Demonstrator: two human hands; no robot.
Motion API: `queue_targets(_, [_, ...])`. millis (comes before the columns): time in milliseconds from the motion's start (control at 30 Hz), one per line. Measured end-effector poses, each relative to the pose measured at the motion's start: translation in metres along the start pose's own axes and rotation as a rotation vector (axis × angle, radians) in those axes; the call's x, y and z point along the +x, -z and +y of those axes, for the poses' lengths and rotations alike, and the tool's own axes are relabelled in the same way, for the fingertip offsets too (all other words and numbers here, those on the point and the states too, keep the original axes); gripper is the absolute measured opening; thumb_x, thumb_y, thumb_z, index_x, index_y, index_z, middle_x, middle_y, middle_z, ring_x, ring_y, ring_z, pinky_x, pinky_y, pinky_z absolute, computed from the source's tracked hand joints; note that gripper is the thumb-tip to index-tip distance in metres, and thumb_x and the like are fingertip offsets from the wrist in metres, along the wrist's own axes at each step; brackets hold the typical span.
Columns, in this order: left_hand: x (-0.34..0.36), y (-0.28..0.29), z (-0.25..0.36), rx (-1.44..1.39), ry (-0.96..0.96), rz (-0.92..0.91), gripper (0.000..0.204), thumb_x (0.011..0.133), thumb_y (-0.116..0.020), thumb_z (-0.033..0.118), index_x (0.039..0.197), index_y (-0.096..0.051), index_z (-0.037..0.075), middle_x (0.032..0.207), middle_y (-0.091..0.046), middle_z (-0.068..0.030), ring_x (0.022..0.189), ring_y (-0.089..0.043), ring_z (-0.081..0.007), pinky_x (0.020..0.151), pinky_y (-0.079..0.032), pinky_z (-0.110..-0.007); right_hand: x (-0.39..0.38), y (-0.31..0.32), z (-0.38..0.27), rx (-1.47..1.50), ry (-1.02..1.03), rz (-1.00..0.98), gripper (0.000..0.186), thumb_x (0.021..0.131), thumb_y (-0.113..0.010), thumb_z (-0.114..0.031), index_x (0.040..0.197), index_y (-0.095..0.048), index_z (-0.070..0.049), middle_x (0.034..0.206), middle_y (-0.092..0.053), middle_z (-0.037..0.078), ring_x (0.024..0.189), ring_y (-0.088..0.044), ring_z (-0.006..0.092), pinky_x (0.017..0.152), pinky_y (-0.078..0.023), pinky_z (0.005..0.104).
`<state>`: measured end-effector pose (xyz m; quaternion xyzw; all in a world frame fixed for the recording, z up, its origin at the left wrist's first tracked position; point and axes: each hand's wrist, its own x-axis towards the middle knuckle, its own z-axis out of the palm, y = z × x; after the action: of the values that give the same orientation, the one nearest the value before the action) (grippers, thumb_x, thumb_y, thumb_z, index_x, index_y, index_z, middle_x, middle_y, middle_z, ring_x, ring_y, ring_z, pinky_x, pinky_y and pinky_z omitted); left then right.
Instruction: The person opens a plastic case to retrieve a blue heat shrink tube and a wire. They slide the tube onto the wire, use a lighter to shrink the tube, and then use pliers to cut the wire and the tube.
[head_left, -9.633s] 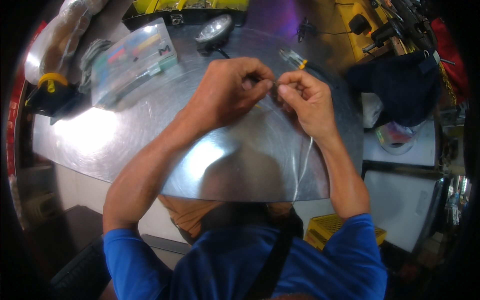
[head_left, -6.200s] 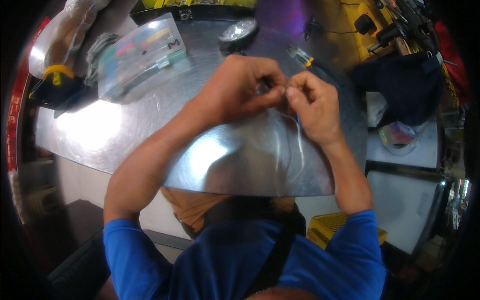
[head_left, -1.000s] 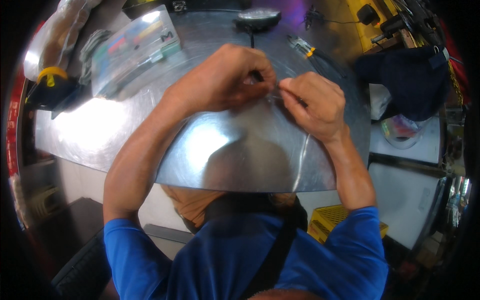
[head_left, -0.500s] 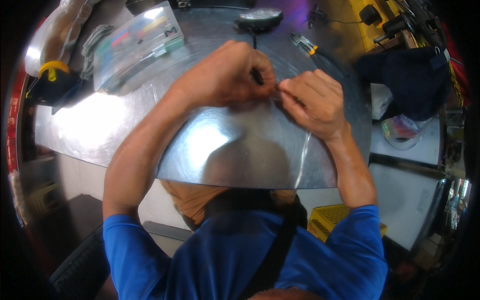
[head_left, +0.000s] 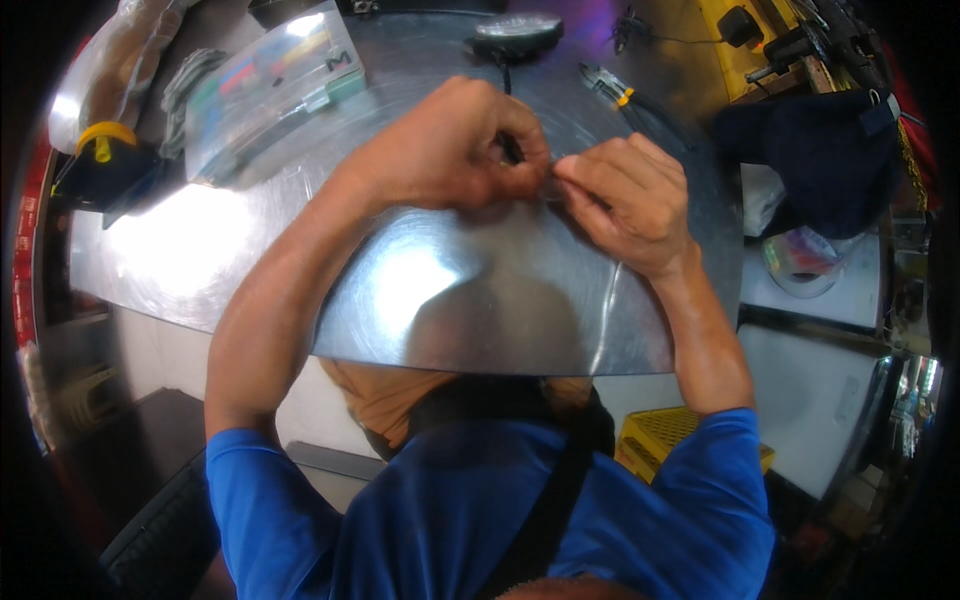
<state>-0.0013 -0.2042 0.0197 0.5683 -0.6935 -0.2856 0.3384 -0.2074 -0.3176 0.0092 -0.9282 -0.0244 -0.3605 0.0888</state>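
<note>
Both hands are raised over the metal table [head_left: 490, 330], fingertips just beside each other, near the middle of the view. The left hand [head_left: 480, 150] is curled, thumb against fingers, grasping a dark cord [head_left: 511, 149] that shows within the loop of the fingers; the cord is thus located in that hand. The right hand [head_left: 628, 200] has its fingers folded and its thumb drawn up to the forefinger; whether anything is gripped between them cannot be told, the detail being too small. Beyond the left hand lies a lamp [head_left: 517, 38] with a clear face and dark housing; a black lead [head_left: 506, 78] runs from it toward the back of that hand, where it is hidden. Pliers [head_left: 624, 97] with dark and yellow handles rest beyond the right hand, apart from it. A transparent compartment box [head_left: 275, 95] stands to the left, well apart from both hands.
</note>
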Motion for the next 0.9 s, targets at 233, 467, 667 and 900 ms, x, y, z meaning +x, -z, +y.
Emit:
queue_targets(233, [0.0,0.001,-0.006,-0.067,0.061,-0.041,0.011,0.082,-0.078,0.005,0.093,-0.077,0.003,0.088,-0.073,-0.0042,0.082,-0.068,-0.0147,0.077,-0.055,-0.032,0.0,-0.001,-0.002,0.006,-0.007,-0.006,0.019,0.073,-0.085,-0.005,0.089,-0.076,-0.007,0.076,-0.068,0.0,0.062,-0.061,0.0142,0.056,-0.042,0.0303])
queue_targets(467, [-0.004,-0.002,-0.011,-0.085,-0.086,0.017,0.012,0.077,-0.08,0.004,0.088,-0.076,0.006,0.083,-0.071,-0.0027,0.071,-0.062,-0.0109,0.064,-0.052,-0.028,0.003,0.002,-0.002,0.006,0.047,-0.019,0.018,0.073,-0.083,-0.002,0.088,-0.073,-0.006,0.078,-0.068,0.002,0.064,-0.062,0.0174,0.057,-0.043,0.0325])
queue_targets(667, [0.0,-0.004,0.0,-0.058,-0.018,0.053,0.01,0.074,-0.078,0.004,0.084,-0.075,0.005,0.082,-0.072,-0.0064,0.068,-0.065,-0.0146,0.062,-0.053,-0.03,0.004,0.004,-0.007,-0.014,0.011,-0.023,0.02,0.073,-0.082,-0.003,0.091,-0.072,-0.005,0.081,-0.069,0.003,0.065,-0.062,0.0181,0.059,-0.044,0.0332])
queue_targets(900, [-0.002,-0.014,0.004,0.194,-0.274,0.245,0.009,0.072,-0.076,0.006,0.077,-0.069,0.004,0.08,-0.068,-0.0096,0.073,-0.067,-0.0263,0.067,-0.055,-0.038,0.004,0.001,-0.016,0.121,-0.251,-0.075,0.011,0.079,-0.075,-0.002,0.088,-0.07,-0.005,0.081,-0.067,0.005,0.063,-0.06,0.0171,0.058,-0.042,0.0313])
